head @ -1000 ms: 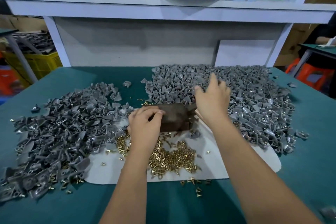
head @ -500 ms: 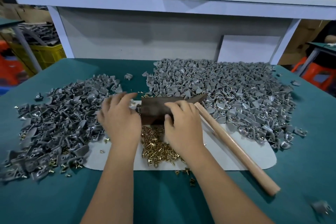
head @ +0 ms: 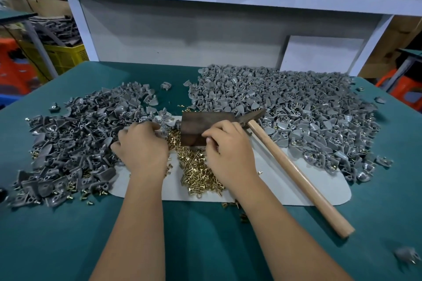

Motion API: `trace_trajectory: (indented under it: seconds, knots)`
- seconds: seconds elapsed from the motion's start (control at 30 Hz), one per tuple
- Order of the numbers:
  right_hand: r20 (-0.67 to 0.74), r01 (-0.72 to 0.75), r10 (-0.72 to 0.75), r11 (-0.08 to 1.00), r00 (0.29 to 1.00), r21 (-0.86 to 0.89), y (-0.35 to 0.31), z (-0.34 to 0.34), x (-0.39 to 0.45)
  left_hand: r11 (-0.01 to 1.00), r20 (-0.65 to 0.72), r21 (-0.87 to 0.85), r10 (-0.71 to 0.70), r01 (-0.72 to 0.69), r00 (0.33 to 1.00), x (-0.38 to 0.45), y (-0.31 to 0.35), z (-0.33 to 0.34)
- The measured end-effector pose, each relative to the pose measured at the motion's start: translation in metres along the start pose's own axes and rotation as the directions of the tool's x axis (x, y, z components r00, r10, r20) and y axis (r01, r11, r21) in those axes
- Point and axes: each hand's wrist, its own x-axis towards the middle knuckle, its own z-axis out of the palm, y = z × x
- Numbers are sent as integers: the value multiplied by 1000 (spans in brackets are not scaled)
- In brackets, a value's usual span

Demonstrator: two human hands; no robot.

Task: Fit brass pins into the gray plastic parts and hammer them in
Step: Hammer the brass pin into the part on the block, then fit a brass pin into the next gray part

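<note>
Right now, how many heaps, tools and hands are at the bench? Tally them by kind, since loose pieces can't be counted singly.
Heaps of gray plastic parts: 2, left heap and right heap
Pile of brass pins: 1
Hammer: 1
Dark wooden block: 1
Hands: 2, left hand and right hand
Total: 7

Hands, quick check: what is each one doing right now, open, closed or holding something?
Left hand: on the edge of the left gray parts pile; its fingertips are hidden, so a grip cannot be told.
Right hand: fingers curled at the dark block; contents cannot be told.
</note>
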Motion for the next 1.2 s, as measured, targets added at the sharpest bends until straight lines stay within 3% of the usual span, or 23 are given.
trace_trajectory:
  seconds: [0.13, 0.3, 0.43, 0.6, 0.8, 1.03, 1.2]
  knots:
    - [23, 10, -9, 1000, 1000, -21, -3, -5, 1, 998, -85, -65, 7, -13, 996, 1, 1, -1]
    - [74, 165, -155, 975, 985, -148, -20, -13, 0, 938, -272, -299, 93, -176, 958, 0, 8, -1]
    - [335, 209, -98, 926, 937, -314, -28, -6, -4, 879, -268, -433, 84, -198, 960, 1, 8, 2]
    - [370, 168, -71, 957, 926, -237, -28, -6, -4, 762, -260, -604, 89, -234, 961, -1, 14, 4]
    - [407, 138, -57, 976, 911, -170, -25, -7, -3, 653, -133, -727, 169, -212, 977, -8, 29, 9]
    - [224, 81, -90, 995, 970, 51, -16, -9, 1, 653, -17, -739, 226, -165, 974, -11, 35, 11]
    - [-1, -82, 83, 986, 997, 145, -2, -10, 6, 609, 31, -781, 256, -136, 966, -14, 38, 10]
